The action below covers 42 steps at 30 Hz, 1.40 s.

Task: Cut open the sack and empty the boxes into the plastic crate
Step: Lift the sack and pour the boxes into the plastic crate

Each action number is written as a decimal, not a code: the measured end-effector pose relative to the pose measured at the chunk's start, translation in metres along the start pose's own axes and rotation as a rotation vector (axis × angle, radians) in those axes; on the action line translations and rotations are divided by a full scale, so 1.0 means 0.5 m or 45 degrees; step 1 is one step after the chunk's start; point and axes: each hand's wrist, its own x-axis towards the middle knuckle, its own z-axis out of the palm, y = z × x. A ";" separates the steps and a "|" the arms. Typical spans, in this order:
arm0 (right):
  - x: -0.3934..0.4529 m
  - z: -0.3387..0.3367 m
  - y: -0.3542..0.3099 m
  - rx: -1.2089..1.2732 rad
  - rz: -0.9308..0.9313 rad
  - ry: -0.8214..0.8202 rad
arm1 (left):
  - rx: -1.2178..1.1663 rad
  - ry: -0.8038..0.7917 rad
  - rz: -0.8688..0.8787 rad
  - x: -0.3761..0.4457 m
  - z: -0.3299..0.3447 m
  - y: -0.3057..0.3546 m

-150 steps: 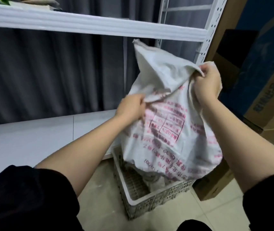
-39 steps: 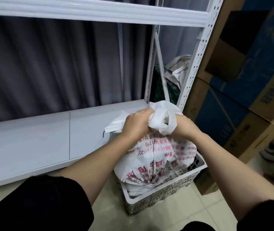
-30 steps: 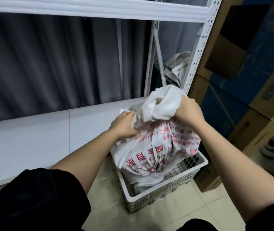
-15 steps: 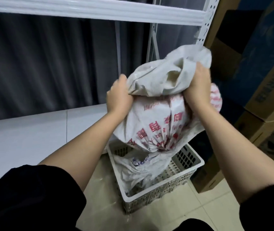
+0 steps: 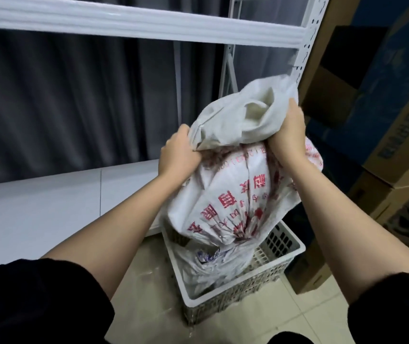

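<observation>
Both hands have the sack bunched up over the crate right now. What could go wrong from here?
1. The left hand and right hand grip only bunched fabric at the top of the sack; it may slip if the load shifts.
2. The sack bulges wider than the plastic crate near the right rim, so contents could spill onto the floor.
3. No boxes are visible; they may be snagged inside.

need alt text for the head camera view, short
Both hands, left and right, grip the bunched end of a white woven sack with red print, holding it over a white plastic crate on a tiled floor. White metal shelving, a dark curtain and stacked cardboard boxes surround them.
</observation>
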 end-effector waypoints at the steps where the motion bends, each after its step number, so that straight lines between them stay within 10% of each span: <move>1: 0.000 0.002 -0.001 0.046 -0.003 -0.013 | -0.039 -0.014 -0.011 0.005 0.002 0.003; 11: -0.023 0.032 0.005 -0.439 0.004 -0.371 | -0.259 -0.894 0.007 -0.006 0.034 -0.006; 15: -0.028 0.019 -0.019 -0.204 -0.075 -0.586 | -0.177 -0.567 -0.115 -0.031 0.058 -0.022; 22: -0.071 -0.014 -0.012 0.633 0.165 -0.767 | -0.405 -0.975 -0.007 -0.021 0.049 -0.072; 27: -0.055 0.000 0.027 0.553 0.082 -0.915 | -0.311 -0.519 -0.149 -0.066 0.072 -0.045; 31: -0.035 -0.017 0.071 -0.247 -0.025 -1.093 | -0.060 -0.053 -0.079 -0.066 0.097 -0.002; 36: -0.066 -0.026 0.104 -0.584 0.388 -1.079 | -0.471 -0.015 -0.079 -0.062 0.112 0.041; 42: -0.060 0.006 0.122 -0.363 0.191 -0.890 | -0.797 0.010 -0.012 -0.068 0.087 0.059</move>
